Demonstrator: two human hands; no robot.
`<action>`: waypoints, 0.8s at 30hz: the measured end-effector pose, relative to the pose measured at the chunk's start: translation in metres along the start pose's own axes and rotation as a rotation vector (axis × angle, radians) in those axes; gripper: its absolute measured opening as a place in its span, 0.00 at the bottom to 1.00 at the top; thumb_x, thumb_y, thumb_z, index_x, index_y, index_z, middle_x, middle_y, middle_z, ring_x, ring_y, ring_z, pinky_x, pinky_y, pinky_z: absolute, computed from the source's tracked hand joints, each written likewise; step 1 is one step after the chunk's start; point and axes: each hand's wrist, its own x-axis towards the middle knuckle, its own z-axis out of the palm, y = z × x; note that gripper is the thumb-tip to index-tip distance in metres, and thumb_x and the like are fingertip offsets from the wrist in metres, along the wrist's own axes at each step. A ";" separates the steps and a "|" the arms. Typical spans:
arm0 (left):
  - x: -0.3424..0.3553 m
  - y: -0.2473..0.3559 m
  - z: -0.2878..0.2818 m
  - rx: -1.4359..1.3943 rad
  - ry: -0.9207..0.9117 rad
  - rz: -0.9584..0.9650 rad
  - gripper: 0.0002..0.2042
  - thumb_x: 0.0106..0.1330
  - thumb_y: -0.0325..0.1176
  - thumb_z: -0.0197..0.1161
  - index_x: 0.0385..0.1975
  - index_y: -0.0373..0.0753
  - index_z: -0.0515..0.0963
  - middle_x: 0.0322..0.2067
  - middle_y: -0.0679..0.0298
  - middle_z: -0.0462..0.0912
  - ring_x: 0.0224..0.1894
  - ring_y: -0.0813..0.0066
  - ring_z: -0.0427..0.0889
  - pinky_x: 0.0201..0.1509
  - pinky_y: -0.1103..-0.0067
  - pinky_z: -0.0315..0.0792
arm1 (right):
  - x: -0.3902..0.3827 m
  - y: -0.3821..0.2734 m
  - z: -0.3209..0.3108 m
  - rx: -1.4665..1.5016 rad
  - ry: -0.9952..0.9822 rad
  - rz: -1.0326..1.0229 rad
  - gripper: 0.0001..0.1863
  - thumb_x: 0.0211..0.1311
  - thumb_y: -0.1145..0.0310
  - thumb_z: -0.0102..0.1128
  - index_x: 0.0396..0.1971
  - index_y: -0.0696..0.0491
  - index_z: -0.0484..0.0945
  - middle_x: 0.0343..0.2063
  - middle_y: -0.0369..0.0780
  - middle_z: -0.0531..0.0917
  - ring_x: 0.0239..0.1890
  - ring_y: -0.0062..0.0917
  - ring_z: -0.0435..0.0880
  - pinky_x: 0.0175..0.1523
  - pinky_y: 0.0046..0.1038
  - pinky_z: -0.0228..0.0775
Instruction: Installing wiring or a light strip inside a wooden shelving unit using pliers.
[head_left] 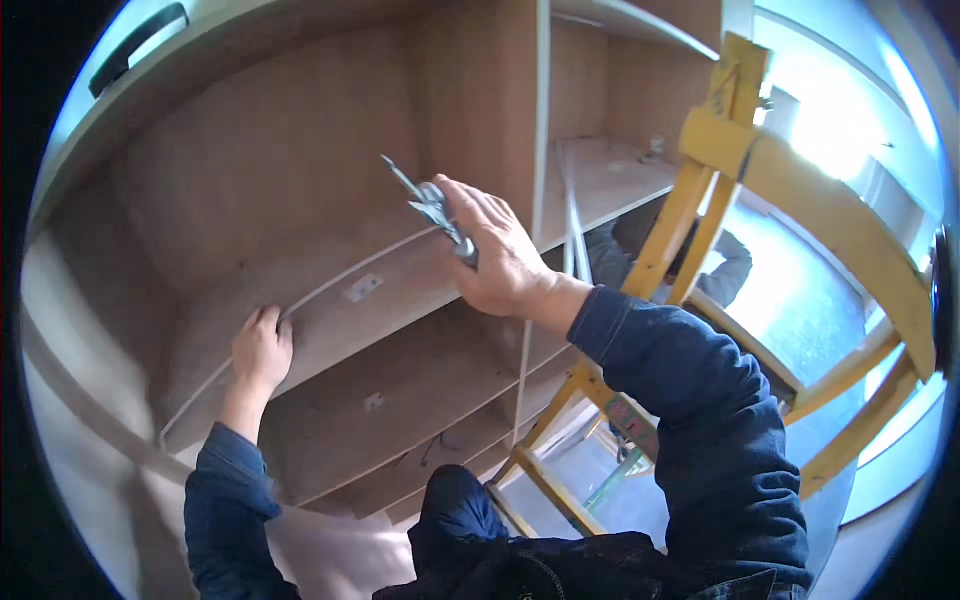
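Observation:
In my right hand (495, 245), raised before the cabinet, is a pair of metal snips (432, 212), the pointed tip up and to the left. My fingers are closed around the handles, which they partly hide. My left hand (264, 350) is at the front edge of a wooden shelf (400, 285), its fingers closed over a thin white edging strip (350, 268). The strip follows the shelf edge from the lower left up toward my right hand. A small pale label (363, 288) lies on the board below it.
A yellow wooden stepladder (690, 215) stands close on the right, beside my right arm. More cabinet shelves (390, 390) lie below, and another compartment (610, 185) is at the upper right. Long white strips (572, 215) hang there. Behind the ladder, a person in grey sleeves (733, 268) is partly visible.

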 end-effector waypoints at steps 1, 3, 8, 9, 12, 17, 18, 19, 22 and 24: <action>0.004 0.003 0.007 -0.006 0.000 0.007 0.07 0.70 0.33 0.60 0.41 0.37 0.79 0.36 0.51 0.85 0.33 0.44 0.84 0.38 0.58 0.77 | 0.007 -0.004 -0.014 0.002 0.008 0.000 0.37 0.59 0.73 0.62 0.69 0.62 0.62 0.59 0.54 0.74 0.59 0.46 0.76 0.67 0.47 0.65; 0.000 -0.001 -0.002 0.018 0.026 -0.010 0.07 0.70 0.34 0.60 0.39 0.38 0.79 0.37 0.52 0.86 0.33 0.44 0.84 0.37 0.58 0.77 | 0.031 -0.031 -0.046 0.039 0.042 -0.041 0.35 0.62 0.74 0.60 0.69 0.63 0.62 0.58 0.53 0.74 0.56 0.46 0.77 0.64 0.45 0.69; 0.000 -0.005 0.003 -0.008 0.015 -0.066 0.06 0.69 0.33 0.60 0.38 0.38 0.79 0.37 0.50 0.86 0.33 0.44 0.84 0.37 0.58 0.77 | 0.106 -0.080 -0.132 0.319 0.221 0.243 0.14 0.70 0.72 0.53 0.51 0.62 0.73 0.33 0.47 0.81 0.29 0.32 0.78 0.36 0.36 0.71; -0.002 -0.007 0.004 -0.010 0.012 -0.064 0.06 0.69 0.33 0.60 0.38 0.38 0.79 0.37 0.50 0.86 0.33 0.44 0.84 0.37 0.58 0.77 | 0.124 -0.086 -0.144 0.191 0.324 0.350 0.12 0.74 0.60 0.54 0.36 0.53 0.81 0.19 0.30 0.80 0.24 0.17 0.79 0.37 0.30 0.70; -0.004 -0.016 0.010 -0.055 0.015 -0.119 0.06 0.69 0.32 0.61 0.39 0.37 0.79 0.37 0.50 0.86 0.32 0.44 0.84 0.36 0.58 0.77 | 0.150 -0.031 -0.191 0.159 0.227 0.497 0.13 0.73 0.59 0.55 0.39 0.53 0.81 0.21 0.32 0.81 0.25 0.20 0.80 0.37 0.31 0.71; 0.001 0.004 0.010 -0.123 0.057 -0.060 0.06 0.69 0.31 0.62 0.39 0.36 0.79 0.36 0.50 0.85 0.32 0.45 0.83 0.36 0.59 0.76 | 0.161 0.099 -0.394 0.054 0.006 0.865 0.18 0.71 0.55 0.58 0.46 0.55 0.80 0.26 0.37 0.84 0.26 0.29 0.82 0.35 0.32 0.74; -0.001 0.000 0.007 -0.112 0.072 -0.060 0.06 0.68 0.31 0.62 0.39 0.36 0.79 0.36 0.50 0.85 0.32 0.45 0.83 0.36 0.59 0.76 | 0.159 0.122 -0.416 0.062 -0.049 0.930 0.19 0.71 0.54 0.59 0.47 0.56 0.79 0.27 0.38 0.85 0.27 0.30 0.82 0.35 0.32 0.74; -0.003 -0.004 0.005 -0.104 0.066 -0.065 0.06 0.68 0.31 0.62 0.39 0.36 0.79 0.36 0.50 0.85 0.32 0.45 0.83 0.36 0.59 0.76 | 0.166 0.150 -0.427 0.066 -0.104 0.994 0.20 0.71 0.53 0.59 0.49 0.56 0.79 0.28 0.40 0.85 0.27 0.32 0.83 0.35 0.32 0.75; 0.007 0.008 0.018 -0.117 0.118 0.002 0.06 0.68 0.30 0.62 0.39 0.35 0.79 0.36 0.50 0.83 0.31 0.47 0.82 0.35 0.60 0.76 | 0.218 0.169 -0.456 -0.031 -0.225 1.189 0.25 0.70 0.51 0.61 0.53 0.57 0.79 0.30 0.43 0.87 0.28 0.37 0.84 0.34 0.33 0.76; -0.004 -0.001 0.014 -0.077 0.112 -0.018 0.06 0.68 0.30 0.62 0.39 0.35 0.79 0.35 0.50 0.82 0.30 0.47 0.81 0.35 0.60 0.76 | 0.182 0.135 -0.438 -0.013 -0.311 1.242 0.26 0.70 0.50 0.61 0.54 0.58 0.78 0.31 0.44 0.88 0.28 0.39 0.84 0.34 0.33 0.77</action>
